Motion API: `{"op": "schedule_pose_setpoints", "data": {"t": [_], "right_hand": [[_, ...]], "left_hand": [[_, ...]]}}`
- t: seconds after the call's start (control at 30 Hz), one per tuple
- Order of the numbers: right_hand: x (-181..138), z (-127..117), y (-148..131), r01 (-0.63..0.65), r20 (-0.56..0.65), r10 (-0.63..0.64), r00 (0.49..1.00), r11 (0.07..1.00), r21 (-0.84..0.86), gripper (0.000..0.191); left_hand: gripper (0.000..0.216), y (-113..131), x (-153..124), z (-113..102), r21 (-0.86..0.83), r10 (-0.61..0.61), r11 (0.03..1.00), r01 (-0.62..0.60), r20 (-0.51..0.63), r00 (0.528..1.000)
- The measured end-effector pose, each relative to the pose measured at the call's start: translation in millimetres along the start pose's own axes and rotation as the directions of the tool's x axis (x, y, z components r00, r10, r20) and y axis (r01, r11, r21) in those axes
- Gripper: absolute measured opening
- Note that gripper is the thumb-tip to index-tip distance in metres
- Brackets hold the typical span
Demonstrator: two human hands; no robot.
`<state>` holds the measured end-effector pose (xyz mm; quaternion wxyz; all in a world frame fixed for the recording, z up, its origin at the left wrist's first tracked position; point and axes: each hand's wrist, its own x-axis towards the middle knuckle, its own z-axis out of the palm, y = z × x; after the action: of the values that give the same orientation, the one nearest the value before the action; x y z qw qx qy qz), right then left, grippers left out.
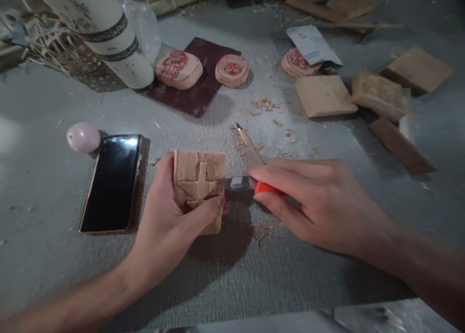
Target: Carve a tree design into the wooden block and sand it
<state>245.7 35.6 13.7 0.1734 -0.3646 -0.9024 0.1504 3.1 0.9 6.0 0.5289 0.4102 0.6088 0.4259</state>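
My left grip holds the wood block, my right grip the knife; pushed too hard, its blade could slip into my left thumb.

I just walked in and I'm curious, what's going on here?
A person is holding a carved wooden block in the left hand. The right hand holds a knife with an orange-red handle, its blade tip at the block's right side. Shapes are already cut into the block's face. Wood shavings lie around, a thin pointed tool lies just beyond the knife, and a phone lies to the left.
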Motion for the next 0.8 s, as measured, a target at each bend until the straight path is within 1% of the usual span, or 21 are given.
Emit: {"op": "schedule_pose_setpoints", "data": {"t": [0.23,0.37,0.53,0.63,0.7,0.8], "right_hand": [[0.8,-0.5,0.4,-0.012,0.043,0.010,0.999,0.999,0.052,0.030],[0.3,-0.6,1.3,-0.009,0.050,0.005,0.999,0.997,0.079,0.032],[0.8,-0.7,2.5,-0.019,0.070,0.011,0.997,0.994,0.104,0.032],[1.8,-1.2,2.4,-0.031,0.097,0.019,0.995,0.992,0.119,0.032],[2.2,-1.5,2.3,-0.036,0.111,0.021,0.994,0.991,0.129,0.033],[2.1,-1.3,2.3,-0.031,0.100,0.018,0.995,0.990,0.137,0.034]], "left_hand": [[0.050,-1.8,-1.3,-2.0,0.060,-0.013,0.998,0.013,0.001,1.000],[0.049,-3.0,-1.0,-2.4,0.079,0.006,0.997,-0.006,-0.003,1.000],[0.049,-4.9,-0.2,-3.3,0.080,0.016,0.997,-0.017,0.019,1.000],[0.048,-6.4,-0.3,-3.7,0.099,0.022,0.995,-0.025,0.022,1.000],[0.047,-7.5,-0.6,-4.0,0.109,0.035,0.993,-0.036,0.014,0.999],[0.047,-8.7,-0.8,-5.0,0.119,0.061,0.991,-0.060,-0.004,0.998]]}}
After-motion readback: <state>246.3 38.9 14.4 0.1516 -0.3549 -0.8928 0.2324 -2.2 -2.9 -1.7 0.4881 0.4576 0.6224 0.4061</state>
